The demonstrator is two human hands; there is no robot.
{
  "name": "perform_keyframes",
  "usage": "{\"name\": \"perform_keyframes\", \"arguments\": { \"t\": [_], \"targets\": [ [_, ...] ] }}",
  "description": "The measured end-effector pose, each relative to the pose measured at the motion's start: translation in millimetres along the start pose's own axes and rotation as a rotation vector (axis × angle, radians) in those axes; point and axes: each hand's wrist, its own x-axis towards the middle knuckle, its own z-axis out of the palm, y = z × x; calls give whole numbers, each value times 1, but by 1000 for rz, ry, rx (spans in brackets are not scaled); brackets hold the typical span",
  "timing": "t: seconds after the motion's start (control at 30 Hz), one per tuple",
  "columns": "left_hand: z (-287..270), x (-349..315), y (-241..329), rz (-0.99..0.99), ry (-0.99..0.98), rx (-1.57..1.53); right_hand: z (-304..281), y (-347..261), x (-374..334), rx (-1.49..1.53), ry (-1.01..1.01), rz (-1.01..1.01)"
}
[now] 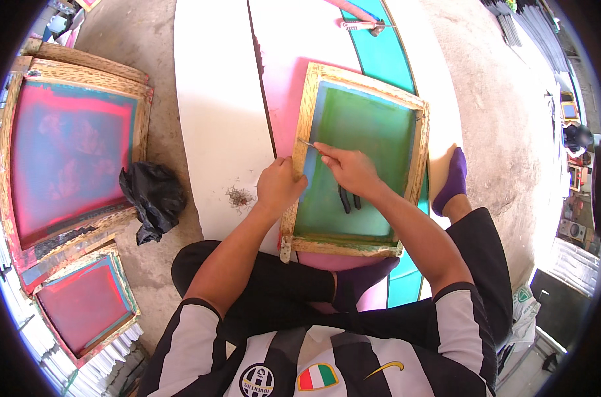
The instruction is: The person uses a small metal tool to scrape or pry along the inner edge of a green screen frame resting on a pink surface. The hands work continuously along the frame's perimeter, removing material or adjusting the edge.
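A wooden screen-printing frame [421, 142] with green mesh [353, 192] lies tilted on the boards in front of me. My left hand [279, 188] is closed around its left rail. My right hand [349, 169] grips a slim metal tool [306, 142], whose tip touches the left rail above my left hand. The tool's handle is hidden in my fingers, so its exact kind cannot be made out. Black-handled pliers [345, 199] rest on the mesh, partly under my right wrist. Left of the frame, thin bits like pulled staples [240, 197] lie in a small heap.
A hammer [378, 28] and a utility knife [357, 26] lie at the far end of the white, pink and teal boards [214, 86]. Left stand a large pink-blue screen frame [76, 159] and a smaller red one [85, 304]. A black plastic bag [154, 198] sits between.
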Motion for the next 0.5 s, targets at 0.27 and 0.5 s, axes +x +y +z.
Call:
{"name": "perform_keyframes", "arguments": {
  "t": [0.27, 0.5],
  "targets": [
    [-4, 1, 7, -52, -52, 56, -13, -23, -16, -301, 68, 44],
    [-3, 1, 11, -76, -33, 49, -16, -31, -20, -532, 102, 12]
  ]
}}
